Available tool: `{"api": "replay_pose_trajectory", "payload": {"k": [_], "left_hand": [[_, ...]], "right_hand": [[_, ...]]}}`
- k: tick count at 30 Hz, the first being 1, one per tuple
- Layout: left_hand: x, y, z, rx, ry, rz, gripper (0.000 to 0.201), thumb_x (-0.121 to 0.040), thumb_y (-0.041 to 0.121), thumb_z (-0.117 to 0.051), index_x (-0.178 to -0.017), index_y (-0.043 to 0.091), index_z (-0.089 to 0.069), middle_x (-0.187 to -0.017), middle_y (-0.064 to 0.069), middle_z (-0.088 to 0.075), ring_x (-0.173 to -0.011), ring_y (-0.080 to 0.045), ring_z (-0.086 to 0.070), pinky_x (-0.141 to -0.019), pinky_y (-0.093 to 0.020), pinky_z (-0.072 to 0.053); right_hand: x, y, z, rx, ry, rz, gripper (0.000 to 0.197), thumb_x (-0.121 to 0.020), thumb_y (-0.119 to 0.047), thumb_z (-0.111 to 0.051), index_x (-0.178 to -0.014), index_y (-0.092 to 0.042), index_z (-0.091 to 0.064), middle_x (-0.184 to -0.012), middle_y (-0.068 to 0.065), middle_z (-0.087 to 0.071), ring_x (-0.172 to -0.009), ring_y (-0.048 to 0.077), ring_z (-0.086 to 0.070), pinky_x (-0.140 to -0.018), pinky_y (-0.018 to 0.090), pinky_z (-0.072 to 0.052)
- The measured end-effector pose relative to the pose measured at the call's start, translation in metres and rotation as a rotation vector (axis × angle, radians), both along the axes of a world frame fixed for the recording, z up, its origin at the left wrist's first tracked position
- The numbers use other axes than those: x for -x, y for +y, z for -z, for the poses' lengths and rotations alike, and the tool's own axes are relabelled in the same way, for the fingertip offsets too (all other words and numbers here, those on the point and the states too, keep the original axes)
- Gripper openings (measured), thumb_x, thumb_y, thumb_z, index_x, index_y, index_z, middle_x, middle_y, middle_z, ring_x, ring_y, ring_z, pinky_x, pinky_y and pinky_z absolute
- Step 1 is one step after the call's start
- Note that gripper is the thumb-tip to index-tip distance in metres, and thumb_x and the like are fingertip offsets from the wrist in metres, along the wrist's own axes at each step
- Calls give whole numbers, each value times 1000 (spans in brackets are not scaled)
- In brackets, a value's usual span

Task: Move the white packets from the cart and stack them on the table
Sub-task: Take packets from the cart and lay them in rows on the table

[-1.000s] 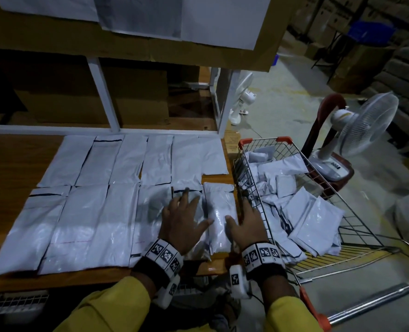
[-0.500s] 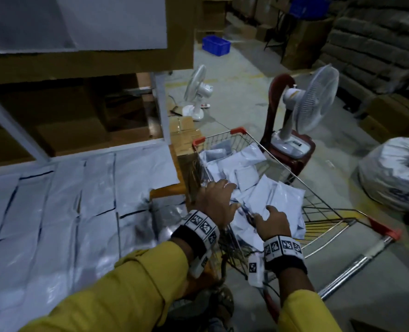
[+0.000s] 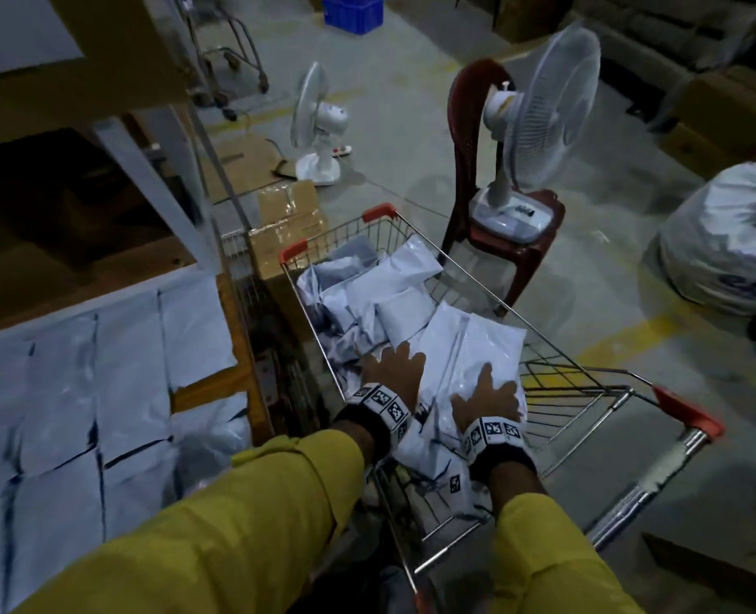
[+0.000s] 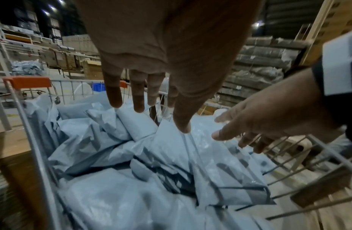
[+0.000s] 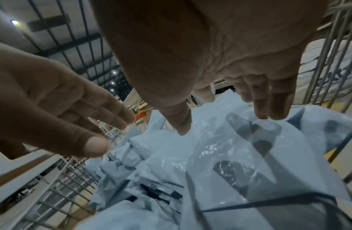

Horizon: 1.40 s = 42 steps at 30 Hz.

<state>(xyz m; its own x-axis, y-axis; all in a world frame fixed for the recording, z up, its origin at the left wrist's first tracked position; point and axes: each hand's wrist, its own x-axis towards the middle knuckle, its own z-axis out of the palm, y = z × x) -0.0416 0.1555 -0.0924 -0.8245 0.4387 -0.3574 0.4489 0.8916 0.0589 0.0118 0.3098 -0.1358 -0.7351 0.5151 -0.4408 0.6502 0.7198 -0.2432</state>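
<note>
Centre frame, both hands spread flat and holding nothing, left hand [image 3: 393, 370] and right hand [image 3: 484, 394] over white packets [image 3: 478, 343] heaped in the cart [image 3: 580, 370]: likely light, soft, slippery film, best pinched at opposite edges.

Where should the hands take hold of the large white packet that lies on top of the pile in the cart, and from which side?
Judging by its pose, the large white packet lies flat and slanted atop the pile in the cart. Come from above: left hand on its left long edge, right hand on its near right edge, then slide the fingers under, since its glossy top offers nothing to pinch.
</note>
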Motion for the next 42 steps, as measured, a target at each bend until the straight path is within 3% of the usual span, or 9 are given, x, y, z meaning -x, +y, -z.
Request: {"api": "replay_pose_trajectory", "payload": {"k": [4,10,16,21,28,34,37,40,42], "left_hand": [[9,9,24,72,-71,78,72,-90,20,-62,-153,23,-29,-166,-11,-8,-139,-37,-32,-106,-54,-38],[28,22,49,140,-210,174,70,-94,33,-58,-155,32,-24,-168,-5,0,-147,-34,-17,-111,-58,-30],[30,34,71,159,-66,87,60,-88,41,-61,-143,29,-41,-159,-6,-22,-134,-35,-36,-105,-56,-31],[28,51,85,137,26,46,44,-62,27,-81,-103,21,-67,-117,-14,-60,-83,-35,-61,-73,-50,-51],[17,61,102,130,35,-108,58,-85,28,-59,-138,15,-38,-162,-23,-12,-131,-43,-36,-98,-54,-36],[21,59,104,109,56,-135,43,-92,20,-56,-132,15,-43,-161,-25,-15,-134,-38,-35,-103,-46,-35],[16,57,91,99,20,-145,45,-82,24,-70,-122,16,-53,-151,-28,-33,-121,-38,-47,-95,-44,-40],[17,49,84,58,-39,-168,39,-48,21,-90,-80,18,-67,-103,-22,-61,-75,-33,-60,-62,-36,-48],[16,43,78,2,-6,-151,29,-62,20,-84,-85,17,-67,-107,-20,-57,-78,-34,-60,-66,-38,-50]], "right_hand": [[10,3,16,-3,-61,-75,93,-89,-66,-53,-157,-40,4,-162,24,11,-147,48,-11,-113,62,-27],[32,18,31,81,-58,-88,94,-87,-74,-46,-155,-46,12,-161,27,17,-142,54,-23,-108,62,-33],[33,26,43,106,-97,-64,103,-85,-66,-58,-158,-35,6,-160,27,18,-141,53,-26,-108,60,-35],[32,32,35,140,-70,-1,89,-87,-50,-55,-157,-37,-2,-161,24,8,-146,48,-14,-112,62,-30],[22,39,16,167,-23,144,86,-83,-50,-49,-158,-36,-11,-162,19,-3,-142,44,-21,-112,57,-30],[15,49,-10,79,-35,131,74,-92,-44,-48,-158,-36,-14,-161,18,-11,-140,42,-27,-112,56,-26],[13,48,-22,49,-17,137,70,-92,-44,-46,-156,-36,-19,-160,16,-16,-139,41,-27,-113,56,-25],[11,41,-28,26,13,135,68,-92,-43,-45,-155,-38,-22,-160,15,-18,-139,40,-26,-113,56,-22],[9,35,-31,7,32,129,66,-92,-43,-45,-154,-38,-24,-159,15,-20,-138,39,-27,-114,55,-21]]}}
